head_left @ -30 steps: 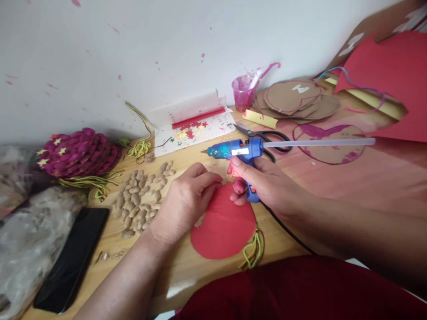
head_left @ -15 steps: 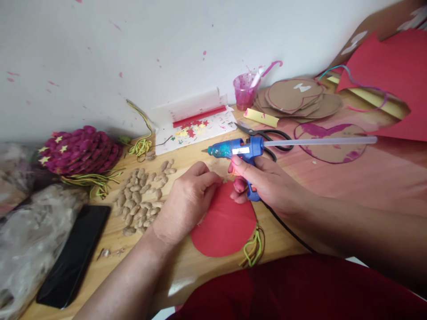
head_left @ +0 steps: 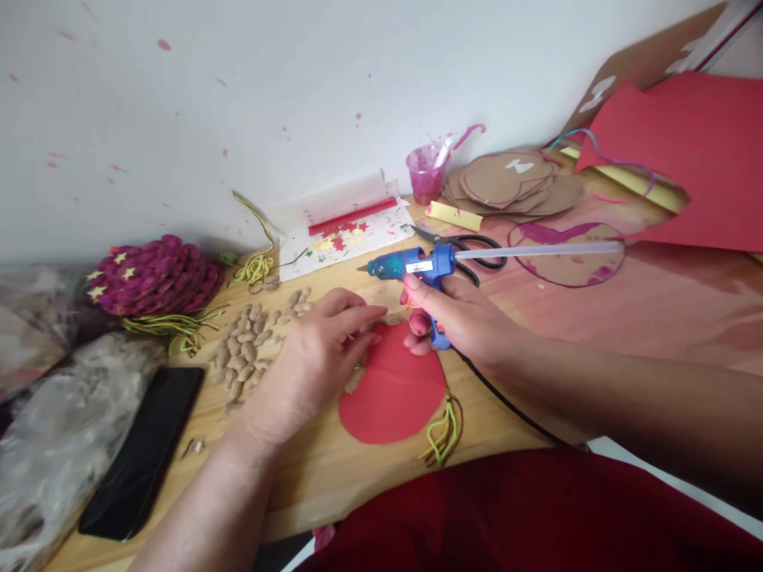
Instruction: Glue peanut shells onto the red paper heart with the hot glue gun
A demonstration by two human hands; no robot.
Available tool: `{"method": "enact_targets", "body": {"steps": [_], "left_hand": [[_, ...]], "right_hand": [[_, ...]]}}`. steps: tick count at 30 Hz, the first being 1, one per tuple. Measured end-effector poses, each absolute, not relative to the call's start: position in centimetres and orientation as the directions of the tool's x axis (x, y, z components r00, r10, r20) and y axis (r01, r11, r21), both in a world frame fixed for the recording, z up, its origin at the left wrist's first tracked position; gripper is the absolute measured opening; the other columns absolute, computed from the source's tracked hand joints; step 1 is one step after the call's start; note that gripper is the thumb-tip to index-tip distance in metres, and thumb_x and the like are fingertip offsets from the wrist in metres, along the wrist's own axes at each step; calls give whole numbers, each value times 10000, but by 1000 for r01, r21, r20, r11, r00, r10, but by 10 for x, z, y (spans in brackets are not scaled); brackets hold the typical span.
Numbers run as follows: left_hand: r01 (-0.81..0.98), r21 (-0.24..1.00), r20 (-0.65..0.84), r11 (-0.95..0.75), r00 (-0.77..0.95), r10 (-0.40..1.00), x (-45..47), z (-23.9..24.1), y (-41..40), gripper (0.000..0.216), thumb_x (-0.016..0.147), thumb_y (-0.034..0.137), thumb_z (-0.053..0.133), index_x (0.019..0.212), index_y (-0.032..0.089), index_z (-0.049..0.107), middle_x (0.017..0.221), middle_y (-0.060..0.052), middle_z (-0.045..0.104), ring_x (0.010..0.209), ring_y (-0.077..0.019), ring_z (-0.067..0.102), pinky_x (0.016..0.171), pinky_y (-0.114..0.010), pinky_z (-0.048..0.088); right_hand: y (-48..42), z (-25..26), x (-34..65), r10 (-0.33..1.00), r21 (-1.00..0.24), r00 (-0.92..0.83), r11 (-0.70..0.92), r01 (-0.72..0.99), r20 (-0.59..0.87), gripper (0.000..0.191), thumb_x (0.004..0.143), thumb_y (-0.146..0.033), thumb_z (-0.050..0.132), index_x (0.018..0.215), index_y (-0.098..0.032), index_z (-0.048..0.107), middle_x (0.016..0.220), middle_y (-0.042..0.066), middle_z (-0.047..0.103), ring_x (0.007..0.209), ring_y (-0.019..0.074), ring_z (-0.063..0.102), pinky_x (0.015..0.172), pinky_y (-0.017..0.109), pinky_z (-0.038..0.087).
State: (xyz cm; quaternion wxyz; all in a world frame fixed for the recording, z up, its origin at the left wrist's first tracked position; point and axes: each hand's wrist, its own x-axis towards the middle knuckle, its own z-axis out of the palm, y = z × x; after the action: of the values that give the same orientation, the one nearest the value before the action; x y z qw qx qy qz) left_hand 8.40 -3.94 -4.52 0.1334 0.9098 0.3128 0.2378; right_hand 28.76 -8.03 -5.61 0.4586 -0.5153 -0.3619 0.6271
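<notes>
Gripping a blue plastic glue gun (head_left: 393,264) in the right hand (head_left: 458,318), with a long translucent glue stick (head_left: 536,251) out of the back and the nozzle aimed left, beyond the upper edge of a rounded red paper cutout (head_left: 393,389). Find that cutout on the pale wooden desk (head_left: 334,469), between and below both hands, near a yellow-green and brown string tassel (head_left: 441,433). Holding the left hand (head_left: 315,342) half-curled at the upper left rim, thumb and index finger slightly parted; cannot tell about anything small between them. Looks like edge-gluing, judging by pale bits along the rim and loose tan peanuts (head_left: 247,351) nearby. Probably calls next for precise placement, fingertips clear of the nozzle
</notes>
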Motion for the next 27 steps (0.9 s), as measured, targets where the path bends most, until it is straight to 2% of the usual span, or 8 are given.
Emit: {"method": "enact_targets", "body": {"steps": [5,9,13,16,21,27], "left_hand": [[468,325,275,-822,785,556,88,-53,-46,288,986,123,560,1245,202,659,1157,-89,656,967,-160,682,831,-284,580],[485,287,174,-826,822,543,87,-54,-52,370,972,26,487,1261,217,618,1227,-86,627,996,-152,675,886,-284,583],[515,250,116,-820,825,553,88,-50,-57,329,969,10,482,1220,177,613,1220,-101,620,1001,-173,660,905,-326,582],[525,265,61,-809,828,557,89,-46,-59,304,970,30,513,1223,162,617,1184,-99,632,985,-187,658,886,-344,585],[507,326,78,-798,827,557,89,-49,-55,444,985,49,510,1393,221,548,1134,-56,645,972,-158,662,896,-307,581],[489,337,124,-805,824,553,89,-55,-53,423,1014,82,467,1400,234,547,1143,-75,656,1000,-173,659,886,-324,580]], "right_hand": [[-80,-56,288,950,-930,-57,-312,-196,-307,312,977,-515,597,883,-225,535,621,-37,537,552,118,603,527,235,583],[-80,-57,288,950,-929,-60,-311,-199,-305,336,967,-531,606,855,-222,537,613,-33,538,551,118,604,518,229,575],[-80,-57,288,951,-932,-50,-308,-192,-305,353,955,-546,618,846,-219,540,611,-31,542,551,120,603,515,230,574],[-80,-57,288,951,-933,-49,-308,-184,-304,366,938,-559,636,843,-219,538,615,-32,541,558,120,604,514,225,571],[-80,-57,288,949,-931,-56,-314,-186,-309,370,928,-565,646,848,-221,537,620,-31,545,566,121,611,527,227,577],[-80,-56,288,949,-932,-44,-316,-175,-313,343,949,-543,626,864,-220,550,624,-30,543,573,122,615,534,231,582]]}}
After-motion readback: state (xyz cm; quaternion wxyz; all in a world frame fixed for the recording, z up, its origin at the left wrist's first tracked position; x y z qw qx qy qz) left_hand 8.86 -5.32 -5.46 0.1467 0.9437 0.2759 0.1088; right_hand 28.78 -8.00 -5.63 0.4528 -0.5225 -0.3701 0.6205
